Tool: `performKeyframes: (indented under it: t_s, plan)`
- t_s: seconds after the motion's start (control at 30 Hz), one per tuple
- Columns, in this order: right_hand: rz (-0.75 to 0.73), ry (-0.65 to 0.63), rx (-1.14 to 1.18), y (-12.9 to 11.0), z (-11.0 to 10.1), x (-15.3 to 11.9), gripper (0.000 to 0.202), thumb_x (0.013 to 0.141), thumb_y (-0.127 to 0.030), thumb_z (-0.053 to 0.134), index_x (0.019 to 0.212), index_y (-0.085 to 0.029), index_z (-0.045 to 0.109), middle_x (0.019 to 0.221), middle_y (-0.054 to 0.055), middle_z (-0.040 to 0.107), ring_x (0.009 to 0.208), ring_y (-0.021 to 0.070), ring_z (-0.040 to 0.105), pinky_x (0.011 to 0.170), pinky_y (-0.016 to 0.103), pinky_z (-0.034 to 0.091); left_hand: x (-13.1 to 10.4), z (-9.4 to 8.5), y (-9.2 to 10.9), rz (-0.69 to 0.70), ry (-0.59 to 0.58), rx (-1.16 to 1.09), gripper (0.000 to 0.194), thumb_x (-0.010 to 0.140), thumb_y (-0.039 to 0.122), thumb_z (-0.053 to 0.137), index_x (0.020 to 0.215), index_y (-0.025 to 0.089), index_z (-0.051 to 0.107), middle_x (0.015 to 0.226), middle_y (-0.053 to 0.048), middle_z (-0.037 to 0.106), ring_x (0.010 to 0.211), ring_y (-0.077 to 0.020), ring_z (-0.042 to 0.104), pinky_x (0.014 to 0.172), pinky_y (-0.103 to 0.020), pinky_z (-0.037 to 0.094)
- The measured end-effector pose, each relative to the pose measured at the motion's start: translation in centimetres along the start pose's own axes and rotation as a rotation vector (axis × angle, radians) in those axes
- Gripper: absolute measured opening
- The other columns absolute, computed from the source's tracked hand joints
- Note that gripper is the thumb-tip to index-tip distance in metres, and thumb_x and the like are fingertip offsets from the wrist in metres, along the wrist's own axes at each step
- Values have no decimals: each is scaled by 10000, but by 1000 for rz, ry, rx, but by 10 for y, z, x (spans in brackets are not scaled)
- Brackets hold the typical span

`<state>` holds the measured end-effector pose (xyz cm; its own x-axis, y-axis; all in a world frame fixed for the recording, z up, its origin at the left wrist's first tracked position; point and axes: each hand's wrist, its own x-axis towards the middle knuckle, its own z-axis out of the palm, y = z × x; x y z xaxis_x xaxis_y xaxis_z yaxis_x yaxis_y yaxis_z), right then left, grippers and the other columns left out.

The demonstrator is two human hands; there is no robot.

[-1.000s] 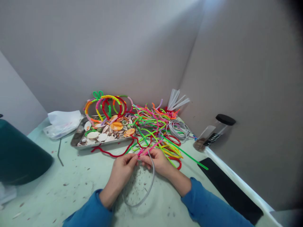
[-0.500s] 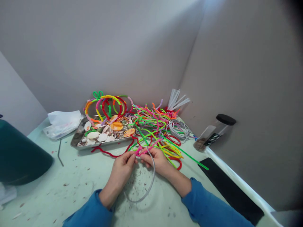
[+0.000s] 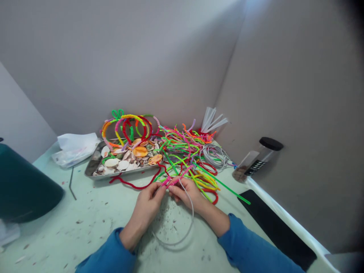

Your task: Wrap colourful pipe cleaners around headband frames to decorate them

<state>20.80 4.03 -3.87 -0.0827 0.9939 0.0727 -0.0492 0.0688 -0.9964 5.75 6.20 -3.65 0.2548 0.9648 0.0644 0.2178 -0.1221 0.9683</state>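
Note:
Close together over the table, my left hand (image 3: 150,199) and my right hand (image 3: 186,193) both pinch a pink pipe cleaner (image 3: 186,171). Its free end sticks up past my right fingers, and a bunched pink part sits between my fingertips. A grey wire (image 3: 192,218) loops down from my hands toward me and curves back beside my left wrist. Exactly how the wire and the pipe cleaner join is hidden by my fingers. Just beyond lies a heap of colourful pipe cleaners (image 3: 182,142), with a red one (image 3: 139,187) trailing left.
A metal tray (image 3: 93,167) of shells stands behind my left hand, with pipe cleaner hoops (image 3: 131,116) on it. To the right are a coil of grey wire (image 3: 216,155), a clear jar (image 3: 261,153) and a black strip (image 3: 278,227). A dark green container (image 3: 25,185) stands left.
The grey wire's loop has swung right and shifted its curve. My fingers have moved very slightly around the pink pipe cleaner; both hands stay in nearly the same place.

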Motion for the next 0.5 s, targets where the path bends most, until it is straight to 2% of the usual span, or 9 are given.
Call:
performKeyframes:
  t_s: [0.13, 0.27, 0.5]
  plan:
    - [-26, -10, 21, -1, 0, 0, 257, 738, -383, 633, 780, -136, 575, 580, -39, 518, 423, 57, 427, 412, 189, 335, 1, -1, 0, 58, -51, 64, 263, 790, 364, 519, 818, 150, 669, 756, -27, 675, 714, -177, 576, 630, -239, 420]
    - [-15, 3, 21, -2, 0, 0, 248, 733, -380, 634, 778, -143, 576, 558, -50, 504, 421, 56, 421, 410, 187, 329, 1, 0, -1, 87, -48, 0, 246, 786, 345, 540, 905, 157, 646, 848, -36, 683, 781, -180, 594, 688, -240, 438]
    - [8, 18, 42, -1, 1, 1, 257, 719, -392, 638, 768, -151, 562, 544, -56, 507, 409, 53, 417, 406, 185, 331, -1, -1, 2, 126, 5, 43, 245, 782, 378, 558, 852, 161, 650, 779, -36, 674, 692, -165, 582, 618, -232, 428]
